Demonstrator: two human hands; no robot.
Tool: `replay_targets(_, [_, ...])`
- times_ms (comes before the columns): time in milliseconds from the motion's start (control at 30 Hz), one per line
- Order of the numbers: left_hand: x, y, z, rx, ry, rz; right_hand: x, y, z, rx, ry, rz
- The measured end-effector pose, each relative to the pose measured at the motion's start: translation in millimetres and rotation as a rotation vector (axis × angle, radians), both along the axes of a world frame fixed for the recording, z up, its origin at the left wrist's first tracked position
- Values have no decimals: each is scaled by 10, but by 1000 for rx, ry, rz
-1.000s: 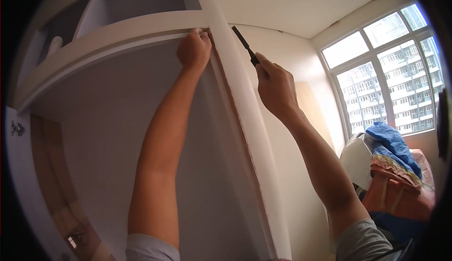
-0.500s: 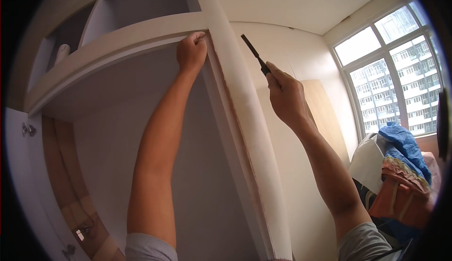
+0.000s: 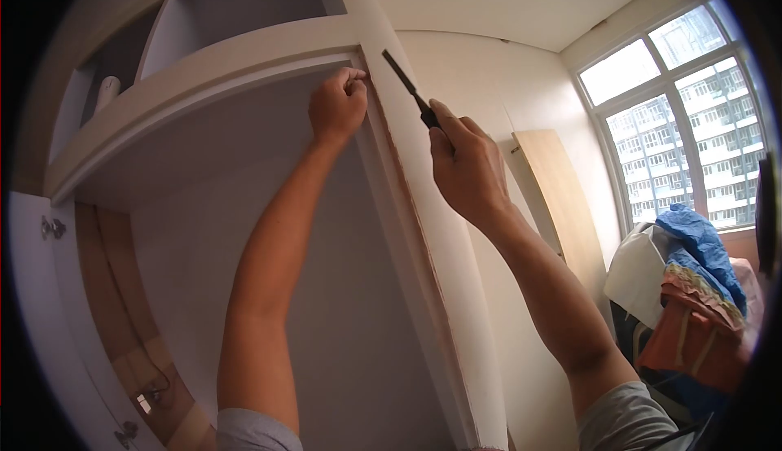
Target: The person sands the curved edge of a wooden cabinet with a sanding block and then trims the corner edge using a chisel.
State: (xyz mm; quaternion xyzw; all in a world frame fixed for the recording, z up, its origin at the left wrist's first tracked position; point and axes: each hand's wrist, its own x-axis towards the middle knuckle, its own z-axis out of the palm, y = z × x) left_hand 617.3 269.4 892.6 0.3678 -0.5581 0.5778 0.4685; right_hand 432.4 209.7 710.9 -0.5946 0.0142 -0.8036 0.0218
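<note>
My left hand [image 3: 336,107] is at the top right corner of the cabinet opening, its fingers curled and one fingertip against the inner edge of the cabinet frame [image 3: 399,178]. Whether anything small is pinched in those fingers is hidden. In my right hand [image 3: 471,162] is a flat file [image 3: 401,72], gripped by its black handle, with the dark blade slanting up and left. The blade appears in front of the pale upright post [image 3: 436,207]; I cannot tell whether it touches. A rough brownish line runs down the frame's edge.
Upper compartments [image 3: 252,7] hold a white cylinder [image 3: 108,91]. An open cabinet door [image 3: 32,272] stands at the left. A wooden panel [image 3: 558,194] leans against the far wall. Blue sheeting [image 3: 700,243] and orange bags [image 3: 692,341] lie piled below the window [image 3: 672,117].
My right hand has brought the file left, closer to the frame and post. My left hand has slid slightly down from the corner along the edge.
</note>
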Motion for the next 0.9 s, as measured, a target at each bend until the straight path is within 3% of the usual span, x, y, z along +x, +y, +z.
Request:
replay_targets(333, [-71, -217, -417, -133, 7, -280, 263, 178, 386, 6, 145, -180])
replay_targets(433, [-54, -302, -473, -73, -35, -229, 301, 237, 416, 9, 148, -239])
replay_targets(500, [-52, -325, -471, 43, -75, -407, 300, 334, 432, 10, 144, -280])
replay_targets(900, [-45, -453, -324, 102, -9, -488, 340, 544, 546, 49, 150, -460])
